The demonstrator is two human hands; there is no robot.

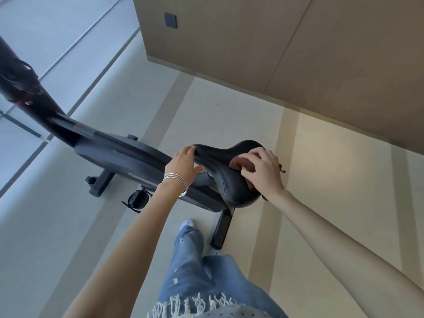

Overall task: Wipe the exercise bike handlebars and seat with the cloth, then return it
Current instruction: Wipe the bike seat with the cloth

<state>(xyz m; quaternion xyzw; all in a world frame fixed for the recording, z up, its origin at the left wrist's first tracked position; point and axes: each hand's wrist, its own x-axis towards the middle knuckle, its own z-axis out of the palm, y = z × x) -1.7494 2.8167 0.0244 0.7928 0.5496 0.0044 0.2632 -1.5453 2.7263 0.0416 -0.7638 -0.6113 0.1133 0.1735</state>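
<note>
Head view: black seat (218, 173) of exercise bike (119, 154) at centre, narrow nose pointing left. Left hand (183, 164) grasps seat nose, fingers over tip, thumb beneath; silver bangles (175, 183) on wrist. Right hand (261, 172) clutches bunched brown cloth (241, 165), pressing it onto seat's wide right end.

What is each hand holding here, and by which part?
The left hand grips the seat by its narrow front tip. The right hand holds a bunched brown cloth from above, pressing it onto the seat's wide rear part.
</note>
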